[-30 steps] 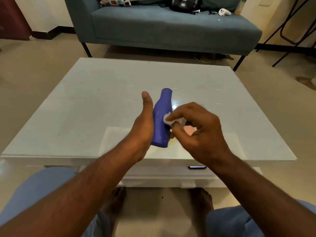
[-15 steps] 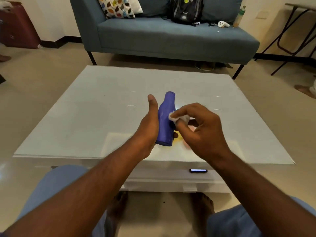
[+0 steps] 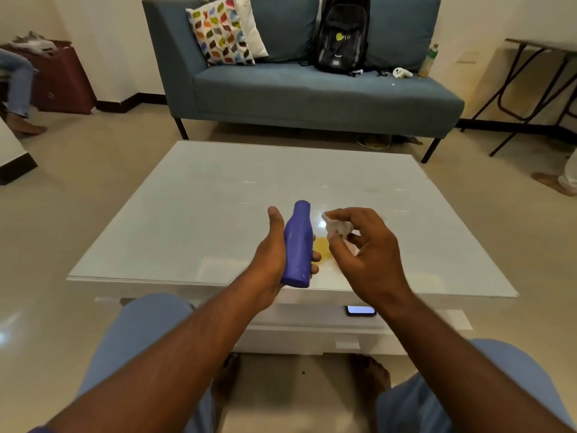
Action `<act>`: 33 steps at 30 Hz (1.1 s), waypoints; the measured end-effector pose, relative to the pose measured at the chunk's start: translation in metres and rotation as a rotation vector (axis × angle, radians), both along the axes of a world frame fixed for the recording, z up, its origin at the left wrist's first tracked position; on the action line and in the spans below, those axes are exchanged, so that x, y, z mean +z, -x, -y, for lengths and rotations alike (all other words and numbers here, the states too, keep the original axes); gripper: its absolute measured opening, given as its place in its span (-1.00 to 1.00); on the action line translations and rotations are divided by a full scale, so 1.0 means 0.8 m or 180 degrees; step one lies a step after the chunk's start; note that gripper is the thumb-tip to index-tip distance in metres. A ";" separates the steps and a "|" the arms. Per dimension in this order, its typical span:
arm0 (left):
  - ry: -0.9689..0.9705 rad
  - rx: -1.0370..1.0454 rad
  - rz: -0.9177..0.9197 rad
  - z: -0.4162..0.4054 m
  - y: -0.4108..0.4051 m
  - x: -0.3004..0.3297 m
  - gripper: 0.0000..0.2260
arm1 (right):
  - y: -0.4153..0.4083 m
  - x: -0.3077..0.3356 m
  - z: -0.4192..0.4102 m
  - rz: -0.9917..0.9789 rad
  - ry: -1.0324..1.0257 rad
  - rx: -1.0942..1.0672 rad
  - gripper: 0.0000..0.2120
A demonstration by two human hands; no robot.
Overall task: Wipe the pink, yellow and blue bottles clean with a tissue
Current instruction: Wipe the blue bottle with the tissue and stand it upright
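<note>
My left hand (image 3: 271, 254) grips the blue bottle (image 3: 298, 245) around its body, holding it tilted, neck pointing away from me, above the near part of the white table (image 3: 187, 214). My right hand (image 3: 365, 254) pinches a crumpled white tissue (image 3: 337, 226) between thumb and fingers, just right of the bottle's neck and apart from it. Behind my hands a yellow bottle (image 3: 321, 246) shows in part on the table. A sliver of pink (image 3: 354, 249) peeks out past my right fingers; most of it is hidden.
A phone (image 3: 361, 310) with a lit screen lies on the shelf under the tabletop. A blue sofa (image 3: 312, 92) with a cushion and black backpack (image 3: 342, 35) stands beyond the table. Folding table legs (image 3: 530, 89) are at the right. Other people's feet show at both edges.
My right hand has lifted the tissue off the blue bottle and moved it a little to the right. The camera has tilted up, so more of the sofa shows.
</note>
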State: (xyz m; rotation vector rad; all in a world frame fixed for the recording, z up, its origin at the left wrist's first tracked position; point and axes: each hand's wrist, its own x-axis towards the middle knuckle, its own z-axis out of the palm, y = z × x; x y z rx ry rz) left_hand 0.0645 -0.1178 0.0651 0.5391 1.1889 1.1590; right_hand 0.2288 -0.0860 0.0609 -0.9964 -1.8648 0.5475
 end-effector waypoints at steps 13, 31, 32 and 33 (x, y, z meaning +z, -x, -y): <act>-0.0074 0.0082 -0.0138 -0.014 0.002 -0.009 -0.33 | -0.008 -0.003 -0.008 0.0226 -0.0120 0.0378 -0.84; 0.0142 0.0558 -0.0304 -0.126 0.021 -0.008 -0.45 | 0.054 -0.023 -0.118 -0.0043 0.0159 0.0311 -0.82; 0.0148 0.0529 -0.0283 -0.125 0.023 -0.008 -0.45 | 0.055 -0.023 -0.118 -0.0048 0.0198 0.0316 -0.81; 0.0152 0.0498 -0.0232 -0.125 0.026 -0.008 -0.43 | 0.055 -0.023 -0.117 -0.0057 0.0220 0.0331 -0.80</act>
